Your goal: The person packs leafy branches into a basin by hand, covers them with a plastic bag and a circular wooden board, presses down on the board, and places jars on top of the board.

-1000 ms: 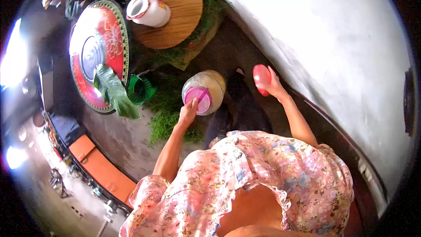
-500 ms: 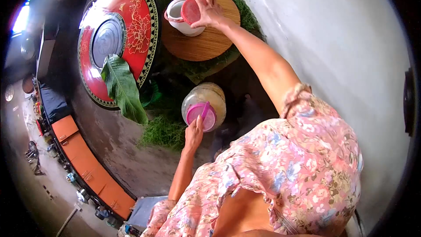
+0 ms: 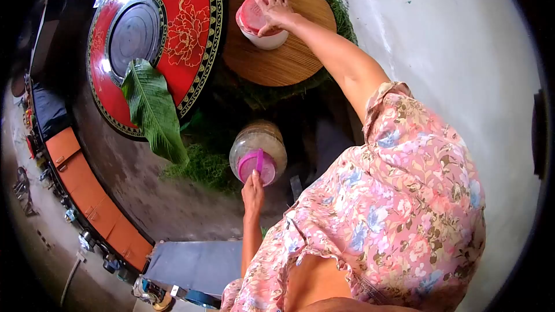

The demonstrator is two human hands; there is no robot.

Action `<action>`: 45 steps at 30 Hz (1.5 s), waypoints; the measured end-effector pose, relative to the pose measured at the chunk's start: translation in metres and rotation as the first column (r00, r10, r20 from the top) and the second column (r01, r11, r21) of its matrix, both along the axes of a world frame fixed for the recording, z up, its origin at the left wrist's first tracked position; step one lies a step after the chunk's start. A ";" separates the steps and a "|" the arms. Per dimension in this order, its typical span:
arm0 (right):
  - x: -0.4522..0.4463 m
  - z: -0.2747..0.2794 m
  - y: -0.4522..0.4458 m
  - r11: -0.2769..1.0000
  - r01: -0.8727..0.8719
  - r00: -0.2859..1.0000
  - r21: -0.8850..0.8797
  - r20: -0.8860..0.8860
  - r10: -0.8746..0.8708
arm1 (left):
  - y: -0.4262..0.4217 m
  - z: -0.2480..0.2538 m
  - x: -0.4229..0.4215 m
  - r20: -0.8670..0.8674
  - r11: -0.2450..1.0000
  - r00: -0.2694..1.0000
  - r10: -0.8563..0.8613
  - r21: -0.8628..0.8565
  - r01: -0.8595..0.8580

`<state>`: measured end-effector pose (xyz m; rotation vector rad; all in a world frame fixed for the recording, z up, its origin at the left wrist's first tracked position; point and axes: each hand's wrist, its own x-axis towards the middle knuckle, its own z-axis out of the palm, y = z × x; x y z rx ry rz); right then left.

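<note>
My right hand (image 3: pixel 275 13) is spread over a red lid (image 3: pixel 250 15), fingers and thumb around its edge. The lid sits over the mouth of a white jar (image 3: pixel 268 41), which stands on a round wooden board (image 3: pixel 300 58). Whether the lid is fully seated, I cannot tell. Lower down, my left hand (image 3: pixel 252 193) pinches the pink strap handle on the pink lid (image 3: pixel 248 163) of a large clear jar (image 3: pixel 269 137). Pale contents show through that jar's wall.
A large red round table (image 3: pixel 193 75) with gold flowers stands left of the board, a long green leaf (image 3: pixel 151 107) lying over its edge. Green feathery plants (image 3: pixel 202 167) are below it. Orange cabinets (image 3: pixel 95 199) line the far left; a white wall (image 3: pixel 439 40) rises at right.
My right hand has brought the red lid from beside the white jar's open mouth onto it. My left hand still holds the pink lid's handle. The whole view has shifted slightly.
</note>
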<state>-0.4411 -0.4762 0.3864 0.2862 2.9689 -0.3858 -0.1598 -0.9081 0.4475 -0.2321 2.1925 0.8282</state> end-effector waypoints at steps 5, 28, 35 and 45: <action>-0.013 0.005 -0.010 0.995 0.038 0.996 0.094 0.082 -0.046 | 0.000 -0.009 0.004 0.018 0.995 0.995 0.100 0.029 -0.100; 0.013 -0.041 -0.025 0.922 -0.178 0.843 0.343 -0.431 0.323 | 0.042 -0.029 0.000 0.097 0.984 0.983 0.158 0.072 -0.166; 0.008 -0.039 -0.009 0.988 -0.055 0.938 -0.145 -0.347 0.001 | 0.040 -0.016 -0.014 0.103 0.992 0.989 0.108 0.050 -0.114; 0.126 0.040 -0.018 0.785 0.078 0.859 -0.614 -0.359 -0.366 | 0.058 0.029 -0.067 0.071 0.996 0.995 -0.065 0.070 0.060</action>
